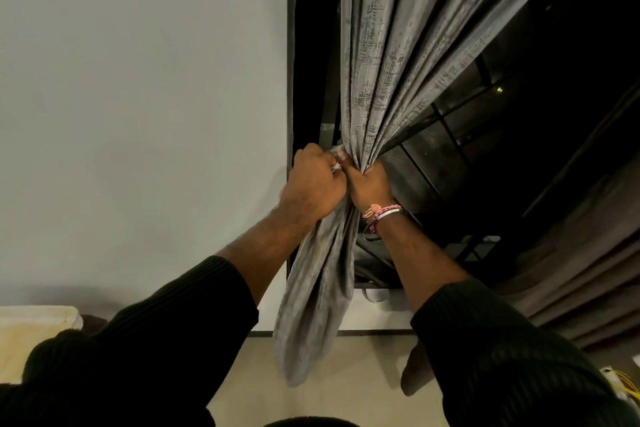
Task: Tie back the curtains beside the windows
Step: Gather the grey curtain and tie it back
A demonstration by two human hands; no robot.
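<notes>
A grey textured curtain hangs in front of a dark window and is gathered into a tight bunch at mid-height. My left hand is curled at the left of the bunch, pinching a pale strip that looks like a tieback. My right hand grips the bunched folds from the right, thumb on top. Below my hands the curtain's tail hangs loose. Most of the tieback is hidden between my hands.
A plain white wall fills the left. A second dark curtain hangs at the lower right. A pale cushion or bedding lies at lower left. The window sill runs below the bunch, beige floor under it.
</notes>
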